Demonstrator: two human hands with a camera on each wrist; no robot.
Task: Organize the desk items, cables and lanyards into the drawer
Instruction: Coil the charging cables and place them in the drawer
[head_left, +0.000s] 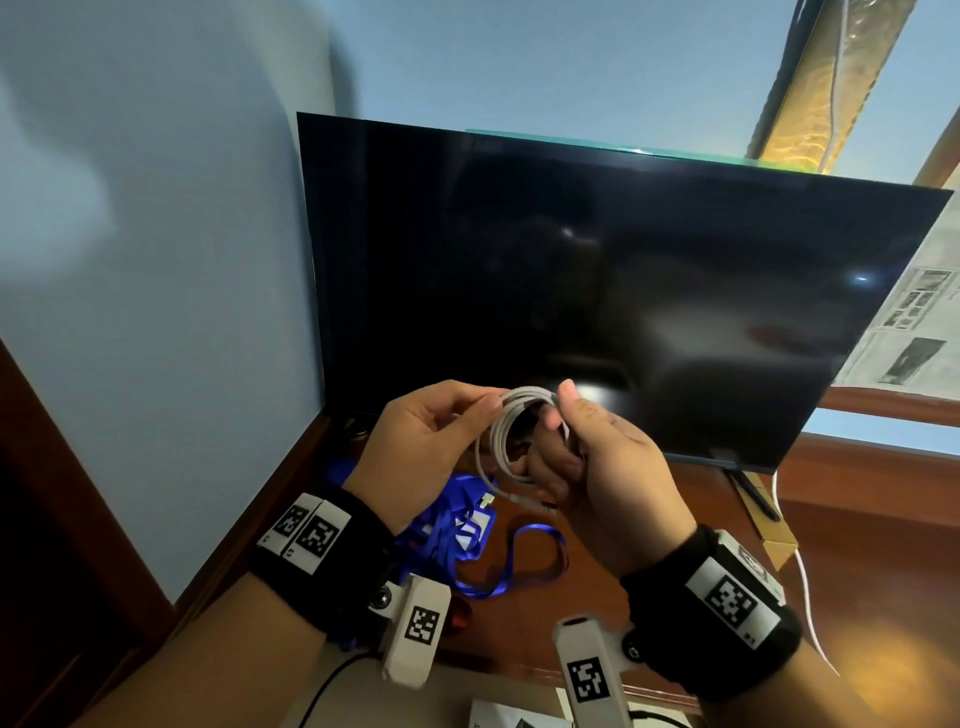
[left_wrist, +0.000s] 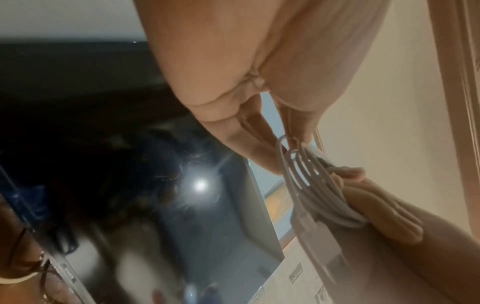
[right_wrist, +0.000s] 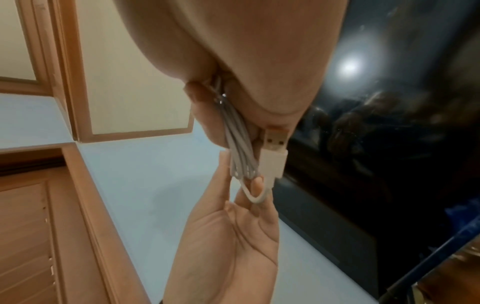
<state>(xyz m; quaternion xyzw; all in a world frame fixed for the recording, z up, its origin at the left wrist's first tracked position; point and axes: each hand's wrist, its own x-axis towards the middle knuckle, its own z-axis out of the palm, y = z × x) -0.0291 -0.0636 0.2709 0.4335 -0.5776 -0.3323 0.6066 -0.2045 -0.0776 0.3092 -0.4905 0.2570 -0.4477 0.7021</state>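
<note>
Left hand: my left hand (head_left: 423, 441) is raised above the worktop (head_left: 649, 587), thumb and fingertips pinched together on the 9 o'clock side of the white cable (head_left: 511, 441).
Right hand: my right hand (head_left: 602, 467) grips the 3 o'clock side of the same coil, thumb on top, fingers curled through the loops.
White cable: wound into a round coil of several turns, held in the air between both hands in front of the monitor (head_left: 597, 291); its loose end with a USB plug (right_wrist: 275, 148) sticks out beside my right palm.
Lanyards: blue lanyards (head_left: 467, 540) lie in a loose heap on the worktop below my hands, at about 6 o'clock from the coil, one loop trailing toward 4 o'clock.
Monitor: dark screen, standing upright at the back of the worktop, at 12 o'clock from my hands.
Drawer: I cannot see it in any view.
</note>
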